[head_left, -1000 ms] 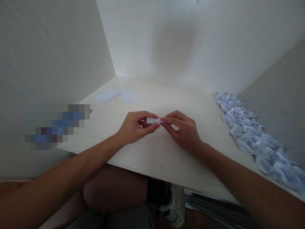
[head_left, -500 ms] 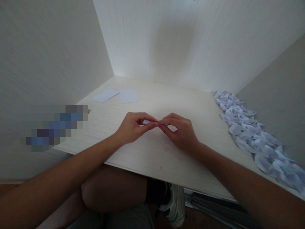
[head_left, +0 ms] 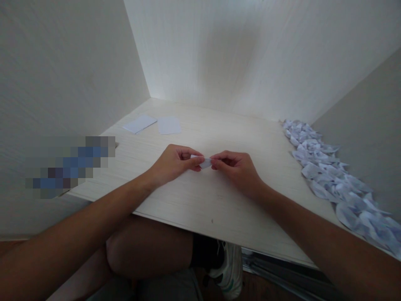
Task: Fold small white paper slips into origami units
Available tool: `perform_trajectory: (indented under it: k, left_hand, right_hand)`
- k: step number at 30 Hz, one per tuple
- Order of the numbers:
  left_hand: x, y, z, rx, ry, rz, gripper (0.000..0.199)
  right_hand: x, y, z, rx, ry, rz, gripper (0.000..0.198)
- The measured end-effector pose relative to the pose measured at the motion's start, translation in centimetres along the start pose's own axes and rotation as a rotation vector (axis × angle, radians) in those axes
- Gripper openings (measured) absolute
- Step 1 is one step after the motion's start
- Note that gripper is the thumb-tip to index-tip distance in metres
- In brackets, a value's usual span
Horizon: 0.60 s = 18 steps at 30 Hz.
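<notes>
- Since the earlier frames the two hands have drawn slightly apart and sunk a little toward the counter (head_left: 200, 200), so more of the paper (head_left: 204, 162) shows between them than half a second ago; a second ago it stuck out as a longer, pointed strip.
- The paper is a small white folded piece, held just above the counter near its middle, between the fingertips of both hands.
- The left hand (head_left: 173, 164) pinches the paper's left end between thumb and forefinger, the other fingers curled under.
- The right hand (head_left: 238, 169) pinches the right end the same way, fingers bent, knuckles up.
- Both wrists hover over the counter; I cannot tell whether they touch it.
- Two flat white sheets (head_left: 153, 124) lie side by side at the far left of the counter, well apart from the hands.
- A long heap of folded white paper pieces (head_left: 328, 173) runs along the right edge of the counter, against the side wall, from the back corner toward the near edge.
- The counter sits in a pale alcove with walls at left, back and right.
- Below the near edge show a bare knee (head_left: 131, 251) and a white shoe (head_left: 230, 267).
- A blurred patch covers something at the left edge.
</notes>
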State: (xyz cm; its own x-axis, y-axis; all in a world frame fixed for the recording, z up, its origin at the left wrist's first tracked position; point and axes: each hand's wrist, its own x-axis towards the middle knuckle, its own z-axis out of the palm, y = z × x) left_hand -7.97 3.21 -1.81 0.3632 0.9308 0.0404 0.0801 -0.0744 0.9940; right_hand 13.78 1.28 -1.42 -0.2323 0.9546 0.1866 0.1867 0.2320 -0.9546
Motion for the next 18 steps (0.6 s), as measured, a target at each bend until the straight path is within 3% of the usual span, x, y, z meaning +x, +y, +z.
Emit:
perform_trajectory:
  k: [5, 11, 18]
  left_hand:
    - [0.10, -0.29, 0.00, 0.015, 0.011, 0.009, 0.017]
    - [0.16, -0.36, -0.03, 0.036, 0.013, 0.048, 0.017]
    - [-0.25, -0.16, 0.26, 0.074, -0.008, 0.116, 0.014]
  right_hand:
    - [-0.11, 0.29, 0.20, -0.079, 0.025, -0.038, 0.012]
    - [-0.49, 0.08, 0.32, -0.274, 0.046, -0.222, 0.014]
    - [-0.69, -0.20, 0.57, -0.352, 0.073, -0.217, 0.018]
